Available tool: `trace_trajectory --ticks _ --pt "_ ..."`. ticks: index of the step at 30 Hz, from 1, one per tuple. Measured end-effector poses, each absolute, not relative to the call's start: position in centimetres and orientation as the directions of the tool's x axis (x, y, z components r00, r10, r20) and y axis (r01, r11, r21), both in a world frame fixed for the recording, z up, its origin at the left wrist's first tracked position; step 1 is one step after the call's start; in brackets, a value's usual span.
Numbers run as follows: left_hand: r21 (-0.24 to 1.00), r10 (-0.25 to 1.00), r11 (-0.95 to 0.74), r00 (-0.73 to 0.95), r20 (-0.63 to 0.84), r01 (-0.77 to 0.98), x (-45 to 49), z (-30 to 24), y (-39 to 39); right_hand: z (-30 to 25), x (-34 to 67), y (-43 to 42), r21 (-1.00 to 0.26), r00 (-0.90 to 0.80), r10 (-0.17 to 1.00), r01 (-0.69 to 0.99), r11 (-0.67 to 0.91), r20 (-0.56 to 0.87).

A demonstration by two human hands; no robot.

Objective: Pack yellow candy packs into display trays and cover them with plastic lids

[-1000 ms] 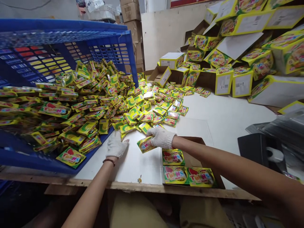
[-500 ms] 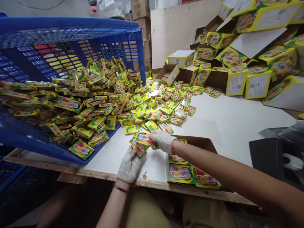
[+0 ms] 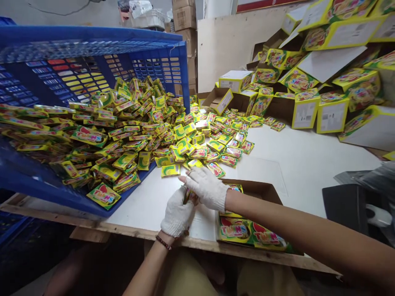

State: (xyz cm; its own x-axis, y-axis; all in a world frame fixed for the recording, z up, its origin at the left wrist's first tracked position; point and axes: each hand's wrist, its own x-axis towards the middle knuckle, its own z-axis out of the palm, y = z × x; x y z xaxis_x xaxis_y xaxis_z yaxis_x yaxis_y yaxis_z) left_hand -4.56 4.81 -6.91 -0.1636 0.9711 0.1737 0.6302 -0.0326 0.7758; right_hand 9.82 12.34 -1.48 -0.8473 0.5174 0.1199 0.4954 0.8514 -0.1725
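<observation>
Held packs (image 3: pixel 191 197): flat, small, between the two hands above the near part of the white desk (image 3: pixel 296 160), left of the open carton. Mostly covered by gloves; only slivers of green, yellow and red print show. Count cannot be made, lettering not legible.

Left hand (image 3: pixel 177 211): white knit glove, beaded bracelet (image 3: pixel 163 242) at the wrist. Its fingers are closed around the packs from below and the left side. Right hand (image 3: pixel 210 189): matching glove, bare fingertips showing; it lies over the packs from above, fingers partly extended across them. How firmly it grips cannot be told, as the underside is hidden.

Open carton (image 3: pixel 267 190): brown inside, at the desk's front edge, partly under the right forearm. In its near row two TWINS packs (image 3: pixel 235 231) lie face up side by side: multicoloured letters, red watermelon motif, yellow-green ground. Another shows behind them at the left.

Blue crate (image 3: pixel 186 74): perforated plastic, on its side at the left, its mouth towards the desk. Loose packs (image 3: pixel 129 135), yellow and green, fill it in a heap and spill onto the desk, some faces up, others on edge.

Yellow display cartons (image 3: pixel 305 109) are piled at the far right.
</observation>
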Motion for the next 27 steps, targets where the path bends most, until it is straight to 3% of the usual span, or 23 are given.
trace_trajectory --ticks 2,4,8,13,19,24,27 --pt "0.691 0.987 -0.085 -0.033 0.156 0.717 -5.9 -7.1 5.5 -2.1 9.4 12.6 -0.127 -0.872 0.483 0.489 0.863 -0.075" --pt "0.646 0.986 -0.100 -0.013 0.168 0.757 -7.6 -7.3 6.8 -2.6 8.8 12.7 -0.093 -0.829 0.517 0.544 0.834 -0.211" --pt "0.590 0.970 -0.027 -0.121 0.210 0.807 -11.2 -7.7 10.8 -2.9 7.9 12.5 -0.015 -0.824 0.500 0.523 0.852 -0.267" --pt "0.642 0.982 0.022 -0.136 0.128 0.767 -14.1 -7.6 13.9 -3.2 7.6 13.0 -0.045 -0.866 0.478 0.489 0.871 -0.148" --pt "0.836 0.998 0.051 -0.051 -0.027 0.547 -13.9 -8.4 11.3 -4.5 6.1 14.9 -0.154 -0.889 0.456 0.445 0.882 0.039" --pt "0.939 0.905 0.118 -0.424 0.032 0.323 -9.7 -10.3 7.7 -5.4 5.1 15.4 -0.245 -0.900 0.433 0.431 0.869 -0.049" --pt "0.975 0.816 0.093 -0.576 0.040 0.200 -6.0 -11.2 6.8 -5.7 4.7 14.7 -0.208 -0.893 0.442 0.450 0.869 -0.085"
